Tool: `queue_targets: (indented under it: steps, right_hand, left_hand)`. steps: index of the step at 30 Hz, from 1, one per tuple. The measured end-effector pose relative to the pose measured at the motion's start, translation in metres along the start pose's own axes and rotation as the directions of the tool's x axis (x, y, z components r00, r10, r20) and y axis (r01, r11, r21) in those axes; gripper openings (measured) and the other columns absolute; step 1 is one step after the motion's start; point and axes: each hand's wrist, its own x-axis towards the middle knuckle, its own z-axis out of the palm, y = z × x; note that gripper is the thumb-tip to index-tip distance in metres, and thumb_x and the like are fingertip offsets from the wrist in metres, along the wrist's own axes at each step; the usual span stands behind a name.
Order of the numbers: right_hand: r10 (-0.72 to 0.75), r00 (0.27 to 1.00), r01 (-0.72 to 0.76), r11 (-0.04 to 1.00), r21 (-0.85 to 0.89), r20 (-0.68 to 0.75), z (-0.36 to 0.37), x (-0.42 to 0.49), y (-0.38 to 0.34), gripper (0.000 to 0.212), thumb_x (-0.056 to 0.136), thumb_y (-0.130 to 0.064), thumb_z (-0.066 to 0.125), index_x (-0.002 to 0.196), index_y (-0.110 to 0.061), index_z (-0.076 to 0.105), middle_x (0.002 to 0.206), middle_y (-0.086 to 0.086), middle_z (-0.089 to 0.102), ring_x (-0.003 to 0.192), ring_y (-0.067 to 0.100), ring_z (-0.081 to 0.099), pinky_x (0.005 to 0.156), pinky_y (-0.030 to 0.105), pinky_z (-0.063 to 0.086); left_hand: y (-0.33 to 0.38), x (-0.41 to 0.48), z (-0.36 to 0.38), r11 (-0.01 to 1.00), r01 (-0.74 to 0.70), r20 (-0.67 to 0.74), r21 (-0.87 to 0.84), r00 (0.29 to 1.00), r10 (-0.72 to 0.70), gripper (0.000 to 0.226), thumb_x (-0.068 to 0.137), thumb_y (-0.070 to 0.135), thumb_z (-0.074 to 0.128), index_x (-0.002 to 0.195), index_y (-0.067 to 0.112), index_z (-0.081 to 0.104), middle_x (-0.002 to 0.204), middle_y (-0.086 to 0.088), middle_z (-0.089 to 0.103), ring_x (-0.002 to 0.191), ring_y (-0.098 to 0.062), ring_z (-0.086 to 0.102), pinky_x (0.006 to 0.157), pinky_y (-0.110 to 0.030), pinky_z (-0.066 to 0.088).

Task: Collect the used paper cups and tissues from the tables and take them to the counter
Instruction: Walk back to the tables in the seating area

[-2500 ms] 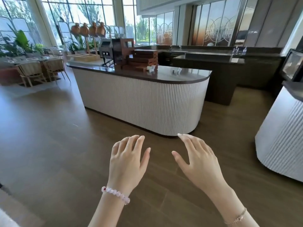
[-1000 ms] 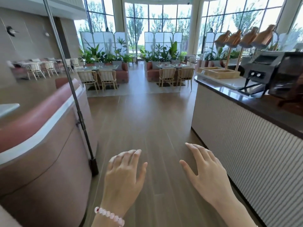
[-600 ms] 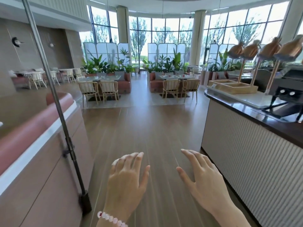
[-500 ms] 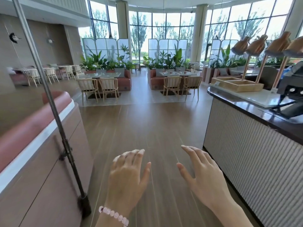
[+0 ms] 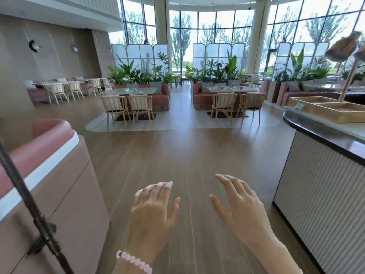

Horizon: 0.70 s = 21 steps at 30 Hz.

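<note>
Far ahead on the right dining table [image 5: 240, 89] stand small red paper cups [image 5: 222, 87], one more of them [image 5: 241, 87] further right. The left dining table [image 5: 136, 91] has a pale top; I cannot make out what lies on it. My left hand [image 5: 152, 216] and my right hand [image 5: 239, 206] hover low in front of me over the wooden floor, palms down, fingers relaxed and spread, holding nothing. The counter [image 5: 324, 133] with a dark top and ribbed white front runs along my right.
A pink booth partition [image 5: 49, 175] with a dark pole [image 5: 29, 204] stands close on my left. Wooden trays [image 5: 324, 107] sit on the counter. Wicker chairs [image 5: 128, 105] front both tables, planters behind. A wide wooden aisle [image 5: 177, 151] leads toward the tables.
The view has swung left from the counter toward the dining area and moved forward along the aisle; the tables are nearer. Both hands stay open and in the same pose.
</note>
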Motion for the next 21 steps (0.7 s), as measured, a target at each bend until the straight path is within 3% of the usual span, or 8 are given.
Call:
queue_targets:
  steps: [4, 11, 15, 21]
  right_hand:
    - [-0.021, 0.999, 0.022, 0.999, 0.024, -0.035, 0.036, 0.096, 0.029, 0.047, 0.084, -0.038, 0.067, 0.127, -0.019, 0.058, 0.124, -0.005, 0.061, 0.116, 0.021, 0.058, 0.088, 0.037, 0.048]
    - [-0.042, 0.999, 0.043, 0.999, 0.034, -0.022, 0.106, 0.219, 0.066, 0.047, 0.087, -0.043, 0.060, 0.128, -0.020, 0.056, 0.125, -0.007, 0.060, 0.117, 0.020, 0.057, 0.091, 0.037, 0.047]
    - [-0.039, 0.999, 0.039, 0.999, 0.009, -0.035, 0.154, 0.286, 0.085, 0.052, 0.087, -0.051, 0.045, 0.127, -0.021, 0.057, 0.124, -0.008, 0.061, 0.115, 0.017, 0.057, 0.090, 0.034, 0.047]
    - [-0.024, 1.000, 0.024, 1.000, -0.002, -0.011, 0.231, 0.417, 0.103, 0.049, 0.090, -0.049, 0.051, 0.133, -0.025, 0.052, 0.130, -0.011, 0.055, 0.122, 0.015, 0.051, 0.097, 0.034, 0.043]
  left_hand:
    - [-0.017, 0.087, 0.045, 1.000, 0.012, -0.027, 0.013, 1.000, -0.011, 0.045, 0.086, 0.042, 0.036, 0.109, 0.017, 0.066, 0.106, 0.004, 0.068, 0.098, -0.021, 0.064, 0.087, -0.041, 0.049]
    - [-0.061, 0.200, 0.125, 1.000, 0.024, -0.015, 0.020, 1.000, -0.024, 0.047, 0.086, 0.042, 0.034, 0.111, 0.017, 0.065, 0.108, 0.004, 0.067, 0.100, -0.023, 0.063, 0.089, -0.042, 0.048]
    - [-0.093, 0.265, 0.182, 1.000, 0.014, -0.019, 0.006, 1.000, -0.014, 0.046, 0.087, 0.042, 0.035, 0.111, 0.017, 0.065, 0.108, 0.003, 0.067, 0.100, -0.023, 0.063, 0.088, -0.042, 0.049]
    - [-0.151, 0.387, 0.262, 1.000, -0.005, -0.030, -0.025, 1.000, 0.005, 0.046, 0.087, 0.041, 0.035, 0.111, 0.017, 0.065, 0.107, 0.004, 0.067, 0.099, -0.022, 0.063, 0.087, -0.042, 0.049]
